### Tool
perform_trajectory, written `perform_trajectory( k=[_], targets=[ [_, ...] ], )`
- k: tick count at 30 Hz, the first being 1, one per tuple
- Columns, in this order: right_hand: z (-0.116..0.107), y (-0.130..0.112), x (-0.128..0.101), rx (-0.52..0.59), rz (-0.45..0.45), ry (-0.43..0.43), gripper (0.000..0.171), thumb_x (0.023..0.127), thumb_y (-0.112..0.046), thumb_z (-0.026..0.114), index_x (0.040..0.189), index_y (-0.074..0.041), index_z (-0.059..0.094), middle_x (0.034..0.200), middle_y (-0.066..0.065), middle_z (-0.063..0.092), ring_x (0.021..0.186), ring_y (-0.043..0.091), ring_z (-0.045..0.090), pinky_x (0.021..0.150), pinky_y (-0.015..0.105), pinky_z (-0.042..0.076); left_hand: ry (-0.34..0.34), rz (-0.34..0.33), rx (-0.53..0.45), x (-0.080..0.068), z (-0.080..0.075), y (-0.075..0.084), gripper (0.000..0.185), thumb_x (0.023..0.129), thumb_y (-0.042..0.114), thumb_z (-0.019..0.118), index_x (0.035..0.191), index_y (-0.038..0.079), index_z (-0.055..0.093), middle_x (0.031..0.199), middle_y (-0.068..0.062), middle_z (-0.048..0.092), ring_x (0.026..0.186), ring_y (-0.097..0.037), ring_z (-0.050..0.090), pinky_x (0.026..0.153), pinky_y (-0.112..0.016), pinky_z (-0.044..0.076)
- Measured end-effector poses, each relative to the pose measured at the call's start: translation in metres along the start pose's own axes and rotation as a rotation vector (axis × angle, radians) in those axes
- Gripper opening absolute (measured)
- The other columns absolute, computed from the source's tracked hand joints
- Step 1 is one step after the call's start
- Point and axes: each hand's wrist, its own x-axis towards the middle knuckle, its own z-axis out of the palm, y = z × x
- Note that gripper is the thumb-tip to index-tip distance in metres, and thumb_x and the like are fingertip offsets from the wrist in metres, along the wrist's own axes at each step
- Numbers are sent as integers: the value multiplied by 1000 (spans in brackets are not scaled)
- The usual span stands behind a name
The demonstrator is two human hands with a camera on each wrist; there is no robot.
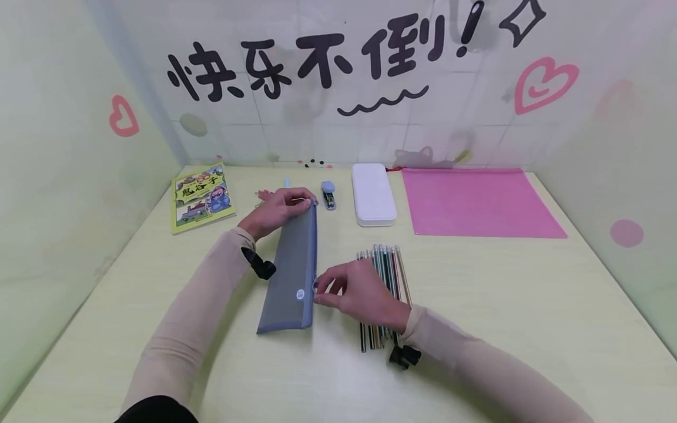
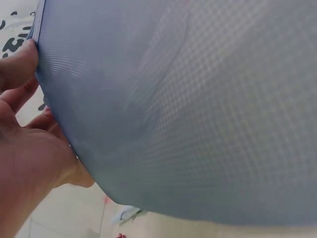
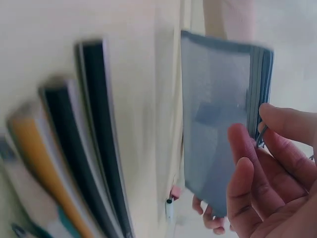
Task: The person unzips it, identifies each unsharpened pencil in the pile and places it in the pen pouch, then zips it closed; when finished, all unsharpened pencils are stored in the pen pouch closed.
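On the desk: one grey mesh pouch (image 1: 291, 276); one white case (image 1: 373, 194); one pink folder (image 1: 478, 202); one stapler (image 1: 328, 194); one picture book (image 1: 203, 197). One bunch of pencils (image 1: 388, 270), too tightly packed to count; two hands in view.

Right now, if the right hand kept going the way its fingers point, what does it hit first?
Likely the grey mesh pencil pouch: the right hand points left at its zipper edge, fingertips about touching it. The pencils lie under and behind the hand, out of that line.

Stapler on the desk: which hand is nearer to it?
Left. The left hand grips the far end of the grey pencil pouch, just beside the stapler. The right hand is at the pouch's near end, over the pencils.
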Motion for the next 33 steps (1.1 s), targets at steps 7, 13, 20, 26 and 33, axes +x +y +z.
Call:
perform_trajectory(
  k=[7,13,20,26,33],
  targets=[
    [5,-8,-13,41,-56,-22,9,82,-14,81,78,-14,74,76,-4,76,59,-4,55,53,17,51,54,9,-18,2,-5,-1,33,104,24,53,125,0,61,124,-8,59,111,-24,48,111,-46,16],
    [7,-12,-17,69,-104,-1,22,81,-14,82,69,-15,63,74,-5,70,62,-5,55,54,17,53,79,10,-27,4,-7,-4,26,104,22,54,119,4,64,121,-7,61,112,-23,49,115,-52,3],
    [10,-11,-17,49,-103,22,29,83,-13,80,67,-13,55,74,-3,69,71,-3,60,62,20,57,92,-36,252,-4,7,3,41,102,39,54,133,12,61,144,-12,55,144,-31,39,124,-61,10],
    [10,-9,-19,-37,-110,37,30,84,-14,79,66,-14,55,65,-6,63,69,-3,59,63,23,58,61,-109,516,-23,34,22,70,93,46,61,151,12,39,150,-21,40,134,-36,42,108,-58,43],
    [9,-5,-20,-100,-131,70,31,86,-11,75,64,-15,54,64,-6,64,71,-2,62,64,22,58,108,-99,584,-55,53,45,54,91,23,60,141,8,49,122,-18,61,99,-27,61,77,-38,56]
  ],
)
